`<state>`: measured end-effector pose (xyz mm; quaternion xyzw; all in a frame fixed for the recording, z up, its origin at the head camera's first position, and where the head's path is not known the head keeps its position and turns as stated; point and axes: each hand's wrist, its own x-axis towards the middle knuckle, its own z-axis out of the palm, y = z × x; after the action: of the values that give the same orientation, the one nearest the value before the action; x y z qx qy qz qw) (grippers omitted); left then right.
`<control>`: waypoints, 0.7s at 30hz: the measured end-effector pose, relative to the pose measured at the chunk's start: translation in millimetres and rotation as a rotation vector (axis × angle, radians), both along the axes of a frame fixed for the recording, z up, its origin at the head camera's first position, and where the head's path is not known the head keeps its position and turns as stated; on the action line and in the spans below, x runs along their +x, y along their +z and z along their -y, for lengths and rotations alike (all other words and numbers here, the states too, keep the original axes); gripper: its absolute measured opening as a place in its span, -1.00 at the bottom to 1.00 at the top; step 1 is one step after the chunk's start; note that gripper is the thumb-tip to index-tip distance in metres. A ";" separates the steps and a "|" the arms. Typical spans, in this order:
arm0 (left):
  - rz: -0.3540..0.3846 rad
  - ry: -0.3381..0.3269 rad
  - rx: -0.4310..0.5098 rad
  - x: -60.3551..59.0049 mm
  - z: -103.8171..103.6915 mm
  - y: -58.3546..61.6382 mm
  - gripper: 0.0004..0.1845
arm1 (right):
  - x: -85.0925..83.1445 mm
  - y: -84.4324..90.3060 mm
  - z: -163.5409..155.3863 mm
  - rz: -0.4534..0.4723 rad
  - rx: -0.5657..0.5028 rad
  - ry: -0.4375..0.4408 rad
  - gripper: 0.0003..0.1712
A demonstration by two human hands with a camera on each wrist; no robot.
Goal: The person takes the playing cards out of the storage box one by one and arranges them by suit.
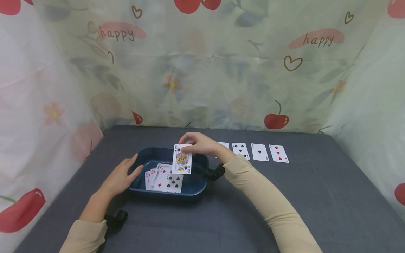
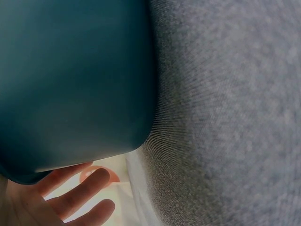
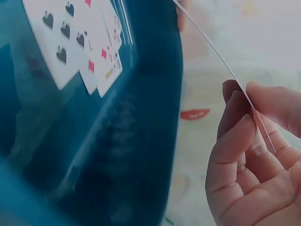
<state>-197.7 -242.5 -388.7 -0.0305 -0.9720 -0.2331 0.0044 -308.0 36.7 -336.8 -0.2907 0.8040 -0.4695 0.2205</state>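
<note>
i've four white playing cards [image 1: 259, 152] outside the blue oblong tray [image 1: 195, 180], white loose cards [image 1: 166, 180] inside; right hand [image 1: 199, 143] pinching a white spade court card [image 1: 182, 161], left hand [image 1: 118, 175] spread.

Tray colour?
The tray is dark blue, reading more teal in the wrist views; head view shows it best.

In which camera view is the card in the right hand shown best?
The head view: there the card shows its front, with a printed figure and spade marks. The right wrist view shows it only as a thin edge, pinched by the right hand. The left wrist view does not show it.
</note>
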 end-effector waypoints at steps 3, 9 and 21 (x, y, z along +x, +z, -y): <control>0.006 0.001 0.001 0.2 0.1 0.1 -0.24 | -2.1 0.0 -12.4 0.001 -0.015 -0.034 -0.69; 0.011 0.002 0.000 0.7 0.1 0.7 -0.24 | -6.0 -0.2 -40.2 0.032 -0.057 -0.123 -0.69; 0.022 -0.004 0.067 0.2 2.5 0.3 -0.26 | -2.5 -0.9 -91.7 0.027 -0.059 -0.222 -0.63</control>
<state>-197.5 -245.0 -388.5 -0.0295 -0.9636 -0.2656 -0.0055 -310.5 128.4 -337.8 -0.2001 0.8140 -0.5184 0.1693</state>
